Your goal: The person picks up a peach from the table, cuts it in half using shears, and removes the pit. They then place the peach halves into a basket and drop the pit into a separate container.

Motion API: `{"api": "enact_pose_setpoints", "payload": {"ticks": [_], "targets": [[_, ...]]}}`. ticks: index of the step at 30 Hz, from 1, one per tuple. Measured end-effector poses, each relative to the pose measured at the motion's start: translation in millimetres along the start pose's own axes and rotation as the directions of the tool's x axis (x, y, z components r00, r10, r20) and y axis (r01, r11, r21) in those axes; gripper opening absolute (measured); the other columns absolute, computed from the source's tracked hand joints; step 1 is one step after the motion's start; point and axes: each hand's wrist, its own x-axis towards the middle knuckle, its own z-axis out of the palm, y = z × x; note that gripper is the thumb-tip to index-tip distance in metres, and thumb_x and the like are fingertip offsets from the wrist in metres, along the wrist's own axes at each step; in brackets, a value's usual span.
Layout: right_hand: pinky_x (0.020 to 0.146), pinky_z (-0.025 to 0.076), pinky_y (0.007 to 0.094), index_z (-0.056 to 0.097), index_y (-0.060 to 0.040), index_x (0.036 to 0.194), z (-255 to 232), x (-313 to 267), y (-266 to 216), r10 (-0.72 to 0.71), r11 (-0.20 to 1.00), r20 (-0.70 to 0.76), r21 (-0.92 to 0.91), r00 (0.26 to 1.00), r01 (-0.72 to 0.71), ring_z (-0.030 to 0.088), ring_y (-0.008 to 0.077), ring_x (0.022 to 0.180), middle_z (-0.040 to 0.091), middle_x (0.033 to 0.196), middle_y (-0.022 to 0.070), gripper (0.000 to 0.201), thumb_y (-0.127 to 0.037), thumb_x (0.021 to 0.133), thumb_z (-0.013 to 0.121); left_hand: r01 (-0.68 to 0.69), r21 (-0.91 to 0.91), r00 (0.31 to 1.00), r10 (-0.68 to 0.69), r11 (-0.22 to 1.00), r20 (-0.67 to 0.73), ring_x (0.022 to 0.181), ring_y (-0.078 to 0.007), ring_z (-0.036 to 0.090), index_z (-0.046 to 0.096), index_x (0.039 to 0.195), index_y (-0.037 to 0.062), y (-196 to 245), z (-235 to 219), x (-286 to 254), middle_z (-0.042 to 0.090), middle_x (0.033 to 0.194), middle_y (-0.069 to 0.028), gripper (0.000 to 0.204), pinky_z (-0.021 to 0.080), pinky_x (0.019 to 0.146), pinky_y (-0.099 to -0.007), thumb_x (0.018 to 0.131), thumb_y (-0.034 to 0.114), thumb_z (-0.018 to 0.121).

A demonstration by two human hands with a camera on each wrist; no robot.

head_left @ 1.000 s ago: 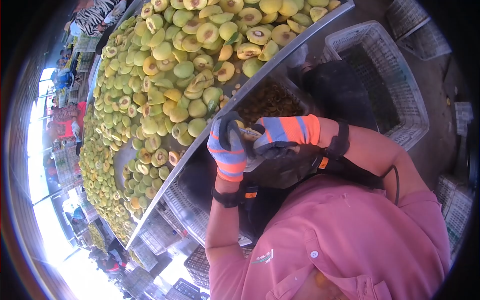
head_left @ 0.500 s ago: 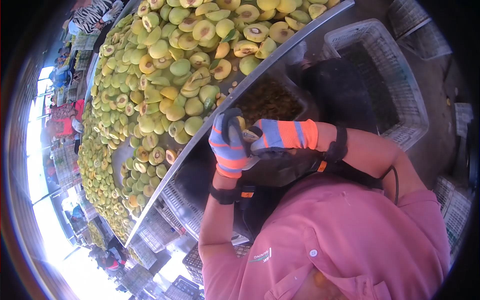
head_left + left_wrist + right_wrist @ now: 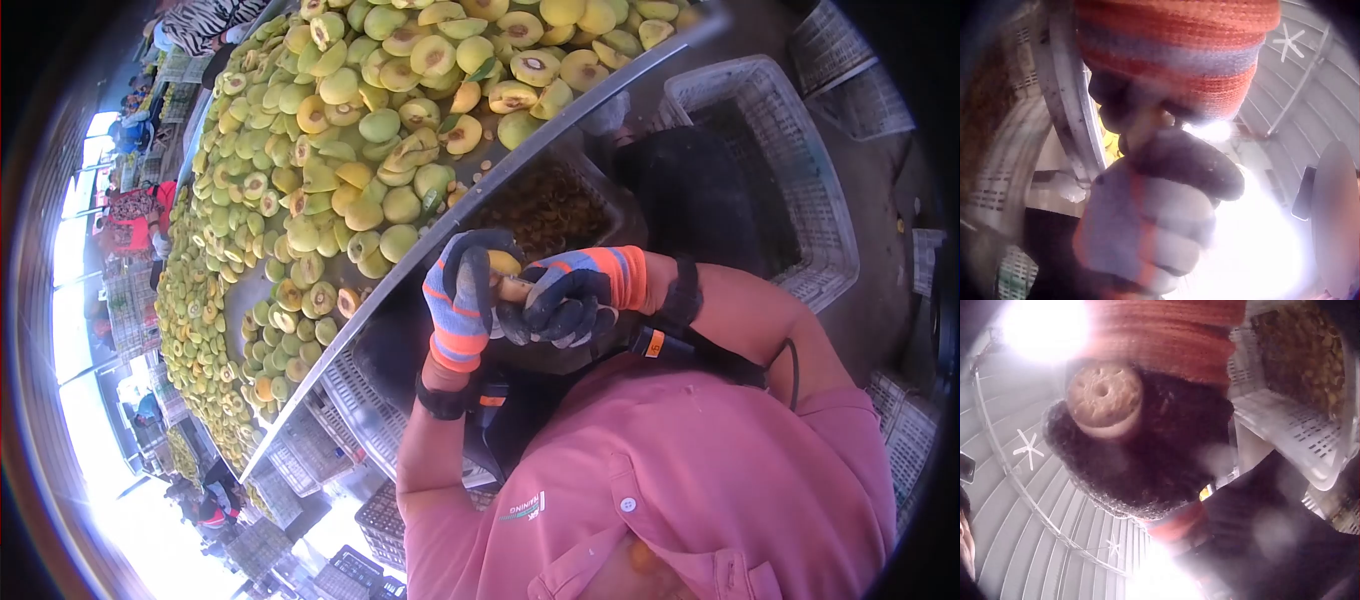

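Both hands wear knitted gloves, orange and lavender with dark palms, and meet at the table's near edge. My left hand [image 3: 460, 300] holds a yellow fruit half [image 3: 503, 262] in its curled fingers. Close beside it, my right hand [image 3: 570, 300] has its dark fingers curled round a tool. The round tan end of the tool's handle [image 3: 1105, 400], with small holes in its face, shows in the right wrist view. Its working end is hidden between the hands. Gloves [image 3: 1147, 219] fill most of the left wrist view, hiding the fruit.
A metal-edged table [image 3: 400, 262] bears many green-yellow fruit halves [image 3: 380, 125], some showing brown pits. Below its edge is a container of brown pieces [image 3: 545, 205]. A white plastic crate [image 3: 825, 170] stands at right, with more crates [image 3: 300, 470] lower left. Other people [image 3: 135, 220] work across the table.
My right hand has turned, so its dark curled fingers show where the back of the glove did. A metal part of the tool, seen a second ago, is out of sight. The hands stay together.
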Motion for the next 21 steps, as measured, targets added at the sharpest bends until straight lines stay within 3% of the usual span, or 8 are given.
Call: {"api": "enact_pose_setpoints", "payload": {"ticks": [6, 9, 13, 15, 17, 18, 19, 21], "targets": [[0.038, 0.035, 0.0196, 0.058, 0.0033, 0.104, 25.1, 3.3, 2.9, -0.256, 0.803, -0.359, -0.595, 0.898, -0.009, 0.046, 0.0049, 0.046, 0.05, 0.063, -0.0026, 0.019, -0.01, 0.091, 0.056, 0.03, -0.117, 0.971, -0.057, 0.993, -0.233, 0.078, -0.0113, 0.061, 0.062, 0.099, -0.0004, -22.4, 9.3, -10.6, 0.064, 0.089, -0.0054, 0.023, 0.048, 0.066, -0.024, 0.097, 0.021, 0.052], [0.04, 0.036, 0.0197, 0.06, 0.0017, 0.101, 3.8, 2.1, 13.5, -0.166, 0.912, -0.335, -0.409, 0.927, 0.016, 0.048, 0.0065, 0.046, 0.051, 0.063, -0.0016, 0.018, -0.012, 0.091, 0.055, 0.114, -0.284, 0.958, -0.182, 0.952, -0.224, 0.078, -0.0126, 0.061, 0.063, 0.1, 0.0017, -39.1, 8.9, -16.8, 0.064, 0.088, -0.0047, 0.025, 0.05, 0.068, -0.0254, 0.097, 0.025, 0.054], [0.041, 0.037, 0.0211, 0.06, 0.0013, 0.102, -5.2, 1.7, 15.1, -0.143, 0.964, -0.34, -0.261, 0.93, 0.053, 0.05, 0.0081, 0.049, 0.052, 0.064, -0.0003, 0.02, -0.015, 0.093, 0.054, 0.282, -0.722, 0.853, -0.509, 0.632, -0.113, 0.08, -0.0169, 0.063, 0.064, 0.103, 0.0036, -71.0, -1.4, -25.2, 0.066, 0.09, -0.0064, 0.017, 0.052, 0.072, -0.0283, 0.095, 0.016, 0.055], [0.041, 0.038, 0.0231, 0.061, -0.0013, 0.101, -22.7, 6.3, 14.3, -0.213, 0.968, -0.488, -0.222, 0.846, 0.116, 0.049, 0.0092, 0.049, 0.053, 0.066, -0.0005, 0.019, -0.018, 0.093, 0.055, 0.049, 0.071, 0.936, -0.021, 0.996, -0.351, 0.081, -0.019, 0.063, 0.064, 0.103, 0.0025, -91.5, -8.6, -32.5, 0.065, 0.099, -0.0067, 0.017, 0.052, 0.074, -0.0308, 0.096, 0.003, 0.048], [0.041, 0.038, 0.0233, 0.061, -0.0034, 0.102, -34.9, 11.0, 14.3, -0.484, 0.79, -0.504, -0.603, 0.716, 0.109, 0.047, 0.0083, 0.048, 0.052, 0.067, -0.0015, 0.019, -0.02, 0.094, 0.055, -0.088, 0.841, 0.904, 0.397, 0.534, -0.158, 0.083, -0.0153, 0.058, 0.063, 0.106, -0.0013, -46.3, -29.9, -43.5, 0.065, 0.097, -0.0068, 0.018, 0.049, 0.075, -0.0296, 0.094, 0.007, 0.051], [0.041, 0.037, 0.023, 0.061, -0.0048, 0.103, -40.1, 13.8, 8.8, -0.44, 0.881, -0.608, -0.435, 0.661, 0.187, 0.046, 0.0072, 0.048, 0.052, 0.068, -0.0023, 0.019, -0.021, 0.094, 0.056, 0.177, 0.177, 0.799, -0.036, 0.968, -0.601, 0.083, -0.0146, 0.058, 0.063, 0.106, -0.0017, -29.3, -32.6, -50.6, 0.065, 0.096, -0.0069, 0.018, 0.048, 0.074, -0.0284, 0.094, 0.005, 0.05], [0.041, 0.036, 0.0228, 0.06, -0.0062, 0.104, -45.3, 16.6, 3.2, -0.391, 0.919, -0.702, -0.264, 0.596, 0.292, 0.044, 0.0061, 0.048, 0.051, 0.068, -0.0032, 0.02, -0.023, 0.095, 0.056, 0.145, 0.151, 0.715, 0.002, 0.978, -0.699, 0.084, -0.0147, 0.058, 0.063, 0.106, -0.002, 1.5, -35.0, -55.7, 0.064, 0.094, -0.0063, 0.019, 0.049, 0.072, -0.0291, 0.095, 0.006, 0.049], [0.046, 0.039, 0.0227, 0.061, -0.0072, 0.111, -40.1, 17.8, 2.4, -0.294, 0.955, -0.684, -0.185, 0.668, 0.232, 0.048, 0.0063, 0.053, 0.054, 0.072, -0.0039, 0.026, -0.025, 0.093, 0.058, 0.158, 0.456, 0.589, 0.287, 0.876, -0.756, 0.089, -0.0137, 0.059, 0.062, 0.107, -0.0033, 24.4, -64.8, -74.5, 0.064, 0.097, -0.0074, 0.02, 0.049, 0.079, -0.0266, 0.096, 0.007, 0.049]]}}
